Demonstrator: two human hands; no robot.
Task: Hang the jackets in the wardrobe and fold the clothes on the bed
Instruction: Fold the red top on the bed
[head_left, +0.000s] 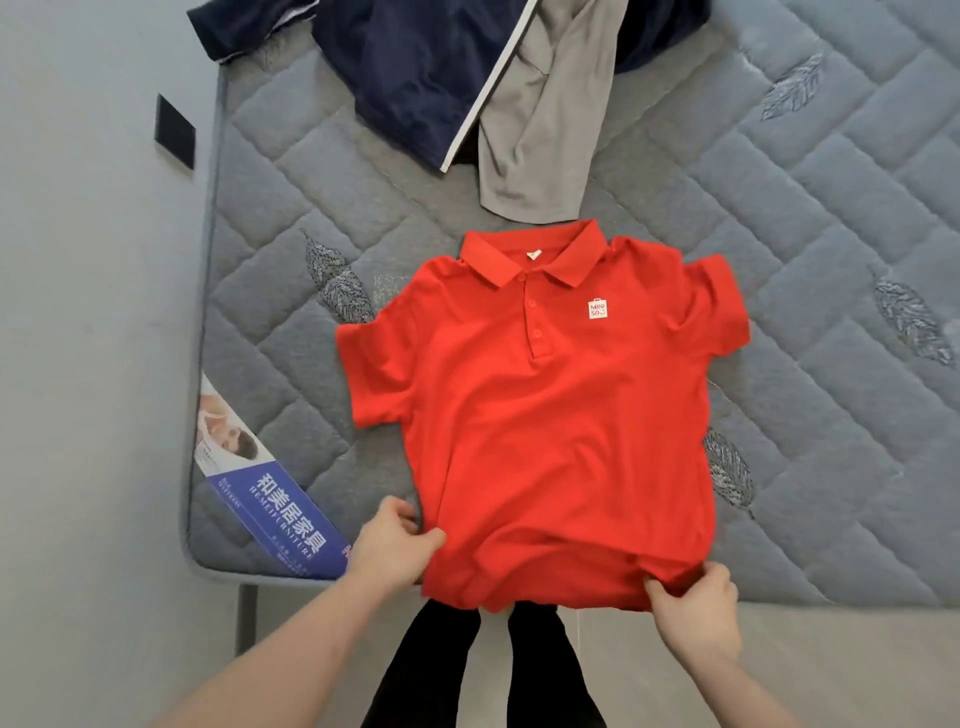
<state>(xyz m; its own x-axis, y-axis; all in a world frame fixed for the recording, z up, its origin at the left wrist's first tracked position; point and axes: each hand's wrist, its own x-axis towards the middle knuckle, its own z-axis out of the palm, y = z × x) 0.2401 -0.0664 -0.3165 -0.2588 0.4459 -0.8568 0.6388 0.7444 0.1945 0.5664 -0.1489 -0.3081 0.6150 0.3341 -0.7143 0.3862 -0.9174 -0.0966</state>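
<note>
At 6 o'clock on mattress (779, 218) | left hand (395, 545) and right hand (696, 608) both pinch red polo (545, 415) hem | I pull evenly (flat first), then fold.

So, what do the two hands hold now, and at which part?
Both hold the red polo shirt at its bottom hem: the left hand pinches the hem's left corner, the right hand grips the right corner.

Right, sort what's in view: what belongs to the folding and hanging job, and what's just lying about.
Job:
red polo, laid flat, collar away from the person
left hand and right hand, each pinching its hem
navy jacket
grey garment
mattress they lie on

Lying about:
blue label on the mattress corner
black patch on the wall
</note>
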